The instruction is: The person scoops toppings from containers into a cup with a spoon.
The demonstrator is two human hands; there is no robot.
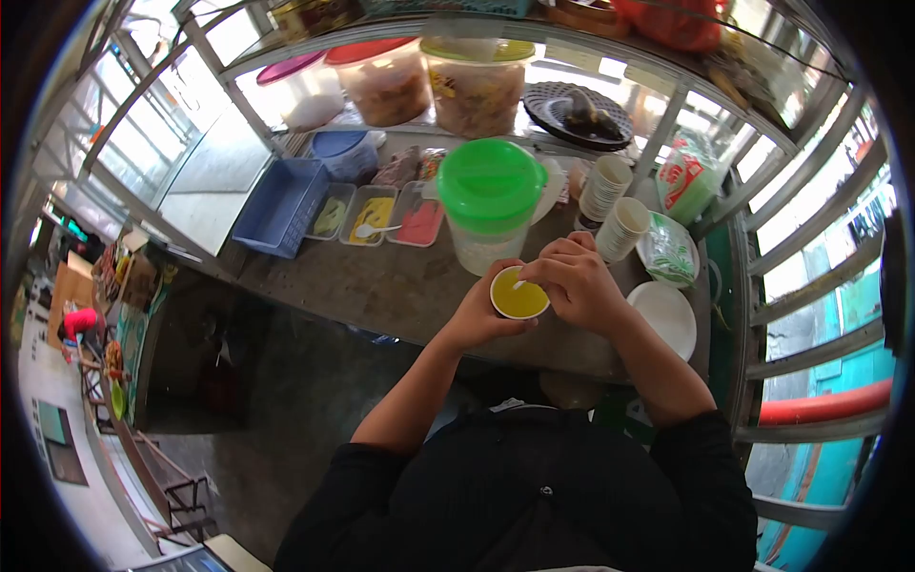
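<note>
My left hand [477,315] is wrapped round a paper cup [519,295] of yellow liquid, held above the counter's front edge. Over the cup, my right hand [569,278] pinches a small white spoon [518,283], whose lower end is in the cup. Just behind my hands stands a clear pitcher with a green lid [490,183]. To its left are small trays holding green, yellow [371,215] and pink [419,225] contents. A white spoon [376,230] lies on the yellow one.
Stacked paper cups [624,229] stand right of the pitcher, near a white plate [663,319] and a plastic-wrapped pack [668,250]. A blue basket [281,208] sits at the left. Lidded tubs [477,86] line the back. Another person [78,324] is far left.
</note>
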